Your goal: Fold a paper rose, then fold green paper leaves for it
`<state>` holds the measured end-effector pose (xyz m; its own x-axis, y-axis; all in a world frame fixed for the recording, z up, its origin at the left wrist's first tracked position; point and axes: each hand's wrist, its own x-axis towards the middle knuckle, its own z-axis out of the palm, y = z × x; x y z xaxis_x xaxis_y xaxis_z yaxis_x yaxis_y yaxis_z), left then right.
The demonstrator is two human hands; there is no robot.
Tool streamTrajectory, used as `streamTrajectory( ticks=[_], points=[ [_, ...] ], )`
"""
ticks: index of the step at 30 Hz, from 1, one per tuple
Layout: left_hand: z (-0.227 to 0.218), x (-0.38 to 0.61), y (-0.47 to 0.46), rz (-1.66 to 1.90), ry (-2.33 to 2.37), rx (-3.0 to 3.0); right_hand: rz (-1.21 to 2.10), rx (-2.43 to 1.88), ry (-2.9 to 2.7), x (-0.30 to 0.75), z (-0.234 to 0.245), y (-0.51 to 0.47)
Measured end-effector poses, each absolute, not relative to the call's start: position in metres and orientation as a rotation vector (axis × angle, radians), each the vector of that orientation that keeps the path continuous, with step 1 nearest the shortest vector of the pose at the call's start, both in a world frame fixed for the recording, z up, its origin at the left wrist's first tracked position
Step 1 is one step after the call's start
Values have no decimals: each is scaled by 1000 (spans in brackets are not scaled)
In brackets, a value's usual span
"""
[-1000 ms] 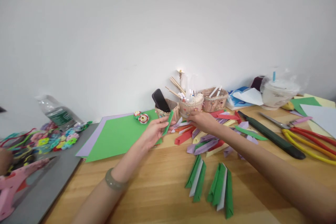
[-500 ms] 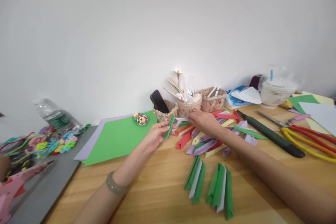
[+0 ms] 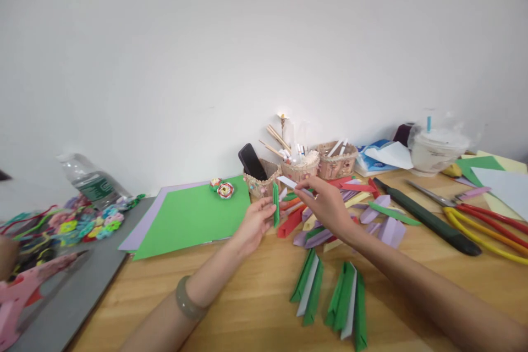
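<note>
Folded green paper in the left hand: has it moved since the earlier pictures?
Yes: the folded green paper has shifted right and stands more upright, judged against the leftmost pinkish decorated basket.

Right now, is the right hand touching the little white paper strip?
Touching: the head view shows the right hand pinching the white paper strip, one end sticking out.

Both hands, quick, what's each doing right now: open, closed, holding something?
Left hand: closed, pinching folded green paper.
Right hand: closed, pinching a white strip.
</note>
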<state>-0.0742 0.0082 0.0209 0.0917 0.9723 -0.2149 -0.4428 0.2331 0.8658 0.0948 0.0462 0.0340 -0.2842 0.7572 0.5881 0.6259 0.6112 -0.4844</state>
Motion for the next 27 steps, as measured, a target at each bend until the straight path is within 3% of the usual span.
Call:
streamTrajectory(
  ticks=[18,27],
  points=[
    [19,-65,1,1281,926,696,620,-932,-2062,69,22,23],
    [35,-72,3,1249,925,792,504,-973,-2265,86,42,43]
  ],
)
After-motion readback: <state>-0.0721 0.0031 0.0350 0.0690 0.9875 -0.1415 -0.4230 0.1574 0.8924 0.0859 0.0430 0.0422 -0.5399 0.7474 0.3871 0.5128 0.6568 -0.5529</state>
